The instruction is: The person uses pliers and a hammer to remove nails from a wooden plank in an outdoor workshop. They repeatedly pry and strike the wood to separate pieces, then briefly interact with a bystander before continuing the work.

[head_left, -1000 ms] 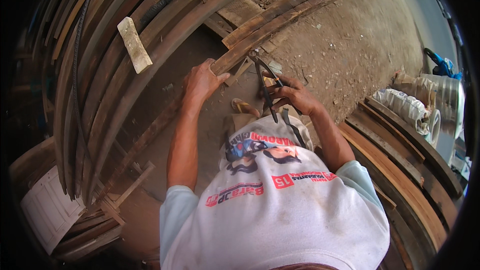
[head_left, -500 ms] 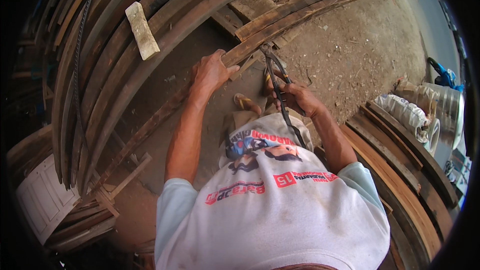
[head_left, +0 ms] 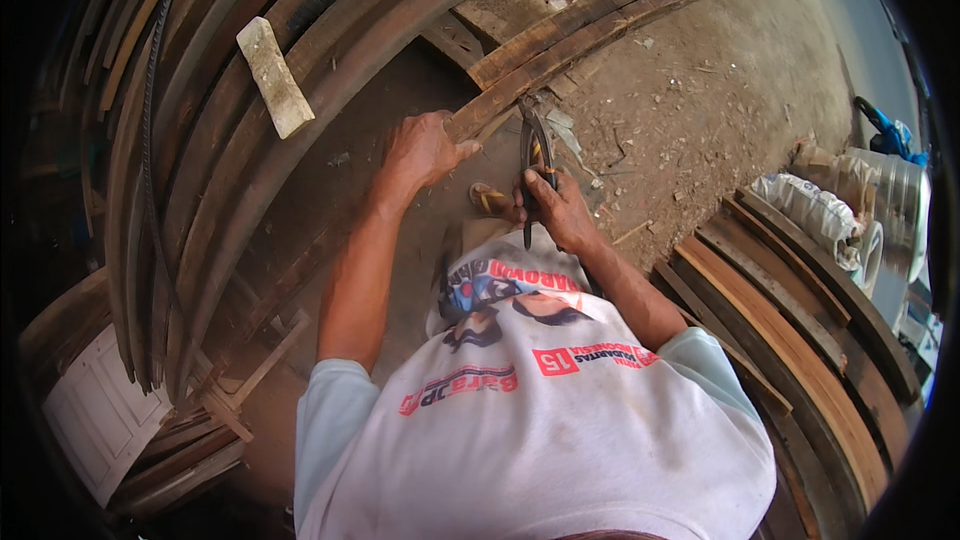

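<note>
My left hand (head_left: 425,152) is closed over a long, weathered wooden plank (head_left: 570,55). From there the plank slants away to the far right. In my right hand (head_left: 562,215) is a pair of dark pincers (head_left: 526,145) with orange bands on the handles. Their head is up beside the plank's right edge, just right of my left hand; whether the jaws touch the wood, or grip a nail, I cannot make out. The handles look nearly together. Below them a sandalled foot (head_left: 490,198) shows on the ground.
Stacked long beams (head_left: 330,90) fill the left side, with a short pale wood block (head_left: 275,77) lying across them. Another plank (head_left: 600,12) lies beside mine. More boards (head_left: 790,340) are piled at right, near a white sack (head_left: 810,205). A white panelled door (head_left: 105,410) leans lower left.
The pincers' handles have swung closer together and turned more upright. My right hand has moved left and slightly down, toward my body. My left hand stays on the plank.
</note>
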`<action>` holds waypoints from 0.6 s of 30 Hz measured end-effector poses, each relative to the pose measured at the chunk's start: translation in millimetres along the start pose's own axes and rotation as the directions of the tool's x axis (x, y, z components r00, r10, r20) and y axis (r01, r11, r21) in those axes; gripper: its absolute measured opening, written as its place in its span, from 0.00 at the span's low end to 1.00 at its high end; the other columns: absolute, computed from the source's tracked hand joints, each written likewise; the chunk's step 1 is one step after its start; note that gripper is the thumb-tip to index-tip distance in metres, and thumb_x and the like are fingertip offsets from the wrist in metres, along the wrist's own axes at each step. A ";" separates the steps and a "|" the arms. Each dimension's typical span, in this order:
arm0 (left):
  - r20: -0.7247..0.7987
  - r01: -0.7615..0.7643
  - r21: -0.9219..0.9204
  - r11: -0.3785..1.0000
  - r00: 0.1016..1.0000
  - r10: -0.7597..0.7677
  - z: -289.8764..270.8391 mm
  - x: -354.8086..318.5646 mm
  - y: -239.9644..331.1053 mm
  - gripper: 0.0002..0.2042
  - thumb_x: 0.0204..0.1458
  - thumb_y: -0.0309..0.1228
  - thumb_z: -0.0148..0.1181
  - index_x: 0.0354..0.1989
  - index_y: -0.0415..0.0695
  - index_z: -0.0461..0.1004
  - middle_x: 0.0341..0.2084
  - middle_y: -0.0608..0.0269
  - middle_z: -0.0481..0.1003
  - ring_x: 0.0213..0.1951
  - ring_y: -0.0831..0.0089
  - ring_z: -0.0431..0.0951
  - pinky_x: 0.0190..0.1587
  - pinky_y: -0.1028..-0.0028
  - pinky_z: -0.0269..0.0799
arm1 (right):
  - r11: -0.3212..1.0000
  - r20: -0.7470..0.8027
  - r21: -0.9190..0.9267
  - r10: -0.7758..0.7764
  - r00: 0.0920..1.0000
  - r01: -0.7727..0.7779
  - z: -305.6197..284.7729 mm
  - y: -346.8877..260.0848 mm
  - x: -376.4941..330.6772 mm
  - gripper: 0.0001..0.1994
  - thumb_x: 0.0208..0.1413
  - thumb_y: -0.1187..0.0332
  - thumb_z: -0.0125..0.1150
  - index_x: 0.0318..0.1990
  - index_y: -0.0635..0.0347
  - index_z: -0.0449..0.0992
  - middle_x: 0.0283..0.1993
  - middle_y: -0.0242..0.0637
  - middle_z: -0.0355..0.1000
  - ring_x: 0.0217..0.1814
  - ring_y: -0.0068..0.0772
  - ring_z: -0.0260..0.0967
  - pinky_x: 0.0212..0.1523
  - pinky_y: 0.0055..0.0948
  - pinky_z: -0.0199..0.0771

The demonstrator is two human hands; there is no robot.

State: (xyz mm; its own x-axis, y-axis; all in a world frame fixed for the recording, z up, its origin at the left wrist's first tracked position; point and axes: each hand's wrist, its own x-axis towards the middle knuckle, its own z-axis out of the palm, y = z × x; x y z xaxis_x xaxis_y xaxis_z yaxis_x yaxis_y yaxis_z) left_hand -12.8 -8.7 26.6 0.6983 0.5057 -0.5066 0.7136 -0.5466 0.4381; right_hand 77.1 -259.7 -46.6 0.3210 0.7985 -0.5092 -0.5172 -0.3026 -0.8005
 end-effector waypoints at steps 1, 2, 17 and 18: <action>-0.003 0.020 -0.030 0.999 1.000 -0.020 0.8 -3.3 -1.3 0.30 0.50 0.50 0.75 0.55 0.42 0.81 0.43 0.40 0.83 0.49 0.44 0.83 0.52 0.54 0.78 | 1.000 0.004 0.027 0.014 1.000 -0.014 5.9 -8.1 -2.7 0.20 0.73 0.51 0.52 0.45 0.63 0.73 0.35 0.34 0.76 0.34 0.24 0.75 0.38 0.30 0.79; -0.003 0.028 -0.061 0.998 1.000 -0.028 2.6 -5.3 -0.5 0.30 0.49 0.50 0.75 0.55 0.42 0.81 0.42 0.40 0.83 0.49 0.45 0.84 0.52 0.55 0.78 | 0.998 -0.003 0.052 0.023 1.000 -0.023 13.6 -19.2 -6.4 0.20 0.73 0.51 0.52 0.46 0.63 0.73 0.36 0.34 0.76 0.35 0.25 0.76 0.39 0.30 0.79; 0.259 0.054 -0.111 0.992 0.965 -0.024 -49.0 4.1 9.6 0.32 0.41 0.49 0.81 0.51 0.38 0.84 0.41 0.48 0.85 0.45 0.60 0.86 0.52 0.63 0.77 | 0.993 -0.105 0.115 0.041 0.994 -0.029 -83.6 -45.7 -44.6 0.26 0.70 0.65 0.52 0.68 0.77 0.64 0.59 0.58 0.76 0.59 0.49 0.79 0.61 0.43 0.82; 0.287 0.054 -0.163 0.985 0.958 -0.005 -50.0 7.4 6.0 0.32 0.41 0.49 0.81 0.51 0.38 0.84 0.41 0.50 0.85 0.44 0.63 0.85 0.51 0.65 0.76 | 0.989 -0.120 0.150 0.036 0.992 -0.017 -90.4 -49.6 -46.5 0.26 0.70 0.65 0.52 0.68 0.77 0.64 0.59 0.58 0.76 0.59 0.49 0.79 0.60 0.43 0.82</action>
State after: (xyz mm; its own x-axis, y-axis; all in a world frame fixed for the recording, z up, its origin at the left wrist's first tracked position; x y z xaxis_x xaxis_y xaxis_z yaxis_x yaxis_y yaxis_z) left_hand -0.6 25.1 62.6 0.6493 0.2955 -0.7008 0.7499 -0.4025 0.5251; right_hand 159.6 -328.8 -11.8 0.3949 0.7194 -0.5715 -0.6356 -0.2352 -0.7353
